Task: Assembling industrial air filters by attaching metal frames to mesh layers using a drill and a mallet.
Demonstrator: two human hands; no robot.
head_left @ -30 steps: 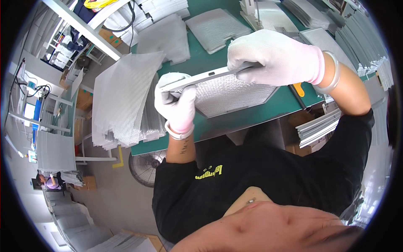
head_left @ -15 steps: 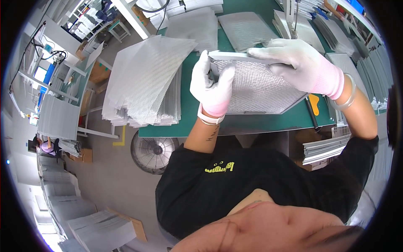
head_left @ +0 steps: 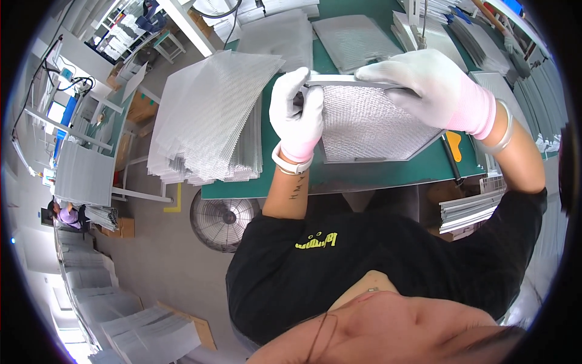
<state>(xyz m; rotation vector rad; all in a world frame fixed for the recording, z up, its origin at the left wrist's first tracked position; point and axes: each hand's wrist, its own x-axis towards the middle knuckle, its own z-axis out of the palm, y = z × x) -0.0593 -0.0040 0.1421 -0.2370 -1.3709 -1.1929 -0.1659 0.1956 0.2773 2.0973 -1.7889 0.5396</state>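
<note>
A framed metal mesh filter panel [head_left: 370,124] is tilted over the green table [head_left: 376,176], its near edge resting on the mat. My left hand [head_left: 297,115], in a white glove, grips the panel's left corner and far frame rail. My right hand [head_left: 433,85], also gloved, presses down on the far frame rail toward the right. A thick stack of loose mesh sheets [head_left: 209,115] lies just left of my left hand.
More mesh panels [head_left: 354,36] and stacks of metal frames [head_left: 485,42] lie at the table's far side. An orange-handled tool [head_left: 453,148] rests right of the panel. A floor fan [head_left: 221,218] stands below the table edge. Another person [head_left: 63,215] sits far left.
The panel has gone from held edge-on to lying flatter and closer. My left hand has shifted to the left corner, and my right hand has slid along the far rail.
</note>
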